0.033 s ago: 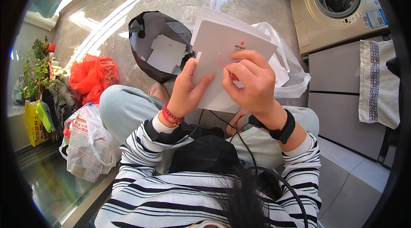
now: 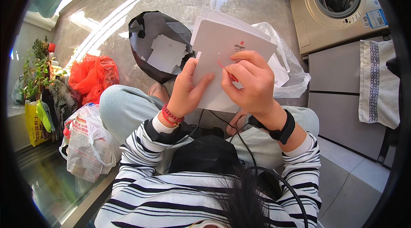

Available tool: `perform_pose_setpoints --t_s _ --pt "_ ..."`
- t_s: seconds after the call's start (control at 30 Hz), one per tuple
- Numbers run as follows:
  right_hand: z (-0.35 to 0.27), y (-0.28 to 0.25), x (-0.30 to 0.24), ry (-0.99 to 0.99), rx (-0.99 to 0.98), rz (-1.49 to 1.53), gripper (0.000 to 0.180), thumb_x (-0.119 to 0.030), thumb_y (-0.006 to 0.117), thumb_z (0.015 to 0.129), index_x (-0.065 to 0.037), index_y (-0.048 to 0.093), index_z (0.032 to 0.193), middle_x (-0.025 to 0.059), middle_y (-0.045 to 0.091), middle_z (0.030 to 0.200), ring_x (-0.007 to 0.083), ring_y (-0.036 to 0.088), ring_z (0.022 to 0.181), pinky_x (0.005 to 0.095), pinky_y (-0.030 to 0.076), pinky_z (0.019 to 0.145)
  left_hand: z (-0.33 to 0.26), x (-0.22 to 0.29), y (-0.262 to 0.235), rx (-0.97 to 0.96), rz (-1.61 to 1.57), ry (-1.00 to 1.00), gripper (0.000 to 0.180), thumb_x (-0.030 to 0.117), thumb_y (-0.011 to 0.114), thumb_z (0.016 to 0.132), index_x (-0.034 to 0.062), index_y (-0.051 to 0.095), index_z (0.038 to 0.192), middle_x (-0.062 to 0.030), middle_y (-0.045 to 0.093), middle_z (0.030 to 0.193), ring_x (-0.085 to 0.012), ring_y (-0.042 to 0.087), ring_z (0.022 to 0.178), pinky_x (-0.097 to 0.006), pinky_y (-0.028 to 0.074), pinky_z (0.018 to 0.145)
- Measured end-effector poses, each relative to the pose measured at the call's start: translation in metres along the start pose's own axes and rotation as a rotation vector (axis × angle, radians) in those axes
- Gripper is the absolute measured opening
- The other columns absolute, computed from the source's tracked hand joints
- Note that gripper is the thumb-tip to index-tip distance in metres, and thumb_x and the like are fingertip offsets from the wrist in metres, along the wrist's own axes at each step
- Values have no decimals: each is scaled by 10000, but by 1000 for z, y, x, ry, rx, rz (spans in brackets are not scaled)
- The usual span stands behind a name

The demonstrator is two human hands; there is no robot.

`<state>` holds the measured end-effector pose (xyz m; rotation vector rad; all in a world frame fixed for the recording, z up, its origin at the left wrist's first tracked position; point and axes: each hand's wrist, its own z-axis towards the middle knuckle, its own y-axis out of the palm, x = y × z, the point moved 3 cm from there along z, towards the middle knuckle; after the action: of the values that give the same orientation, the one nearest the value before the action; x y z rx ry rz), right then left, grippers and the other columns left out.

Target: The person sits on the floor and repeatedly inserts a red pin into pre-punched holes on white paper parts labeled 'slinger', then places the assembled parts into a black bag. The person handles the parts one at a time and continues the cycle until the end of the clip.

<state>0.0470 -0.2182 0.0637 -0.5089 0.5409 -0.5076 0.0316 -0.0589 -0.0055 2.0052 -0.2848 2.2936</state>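
My left hand [image 2: 186,88] grips a stack of large white cards [image 2: 205,41] with rounded corners, its thumb lying across the front card. The front card carries small red and black print near its middle. My right hand [image 2: 252,80] is closed in a pinch on a thin red cord [image 2: 221,64], whose tip points up-left against the card's face. Beside the tip is a tiny light spot, perhaps a hole. What the other end of the cord joins is hidden by my fingers.
On the floor beyond my left knee, an open black bag [image 2: 139,52] holds several white cards [image 2: 167,52]. A clear plastic bag [image 2: 297,80] lies behind my right hand. Red [image 2: 94,78] and white [image 2: 92,142] plastic bags sit left, near potted plants [image 2: 36,73]. A washing machine [image 2: 299,18] stands far right.
My right hand and the red cord have shifted very slightly to the left. My left hand and the cards have not visibly moved.
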Motion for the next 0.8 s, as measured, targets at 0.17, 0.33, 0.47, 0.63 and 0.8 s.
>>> perform_pose_setpoints --t_s 0.17,0.33,0.47,0.63,0.8 --pt "-2 3 -1 15 -28 10 104 -16 671 636 -55 573 638 51 566 607 226 614 763 321 503 582 2 0 1 65 -6 53 181 96 618 900 36 514 1036 -70 603 878 -118 562 777 -261 466 706" --pt "-2 4 0 13 -32 -8 110 -20 673 631 -59 570 629 50 563 605 223 610 768 320 501 581 1 2 1 47 -14 49 176 86 606 903 38 517 1047 -76 598 898 -125 564 809 -262 462 732" --pt "-2 6 -3 24 -52 -53 106 17 680 624 -44 602 661 45 563 598 232 610 759 318 490 584 -2 5 2 14 26 64 177 81 603 904 36 518 1053 -74 589 906 -122 563 818 -261 459 739" --pt "1 -7 0 61 -23 44 118 -1 666 626 -64 567 627 37 527 576 234 608 750 312 478 559 2 2 -2 85 -27 38 184 64 609 900 30 516 1056 -45 580 922 -90 543 841 -246 455 750" --pt "1 -30 20 182 25 -5 117 15 652 641 -65 568 628 25 503 552 235 605 743 315 454 556 3 1 -9 139 -126 40 187 56 610 907 29 502 1057 -12 576 947 -65 520 854 -219 445 761"
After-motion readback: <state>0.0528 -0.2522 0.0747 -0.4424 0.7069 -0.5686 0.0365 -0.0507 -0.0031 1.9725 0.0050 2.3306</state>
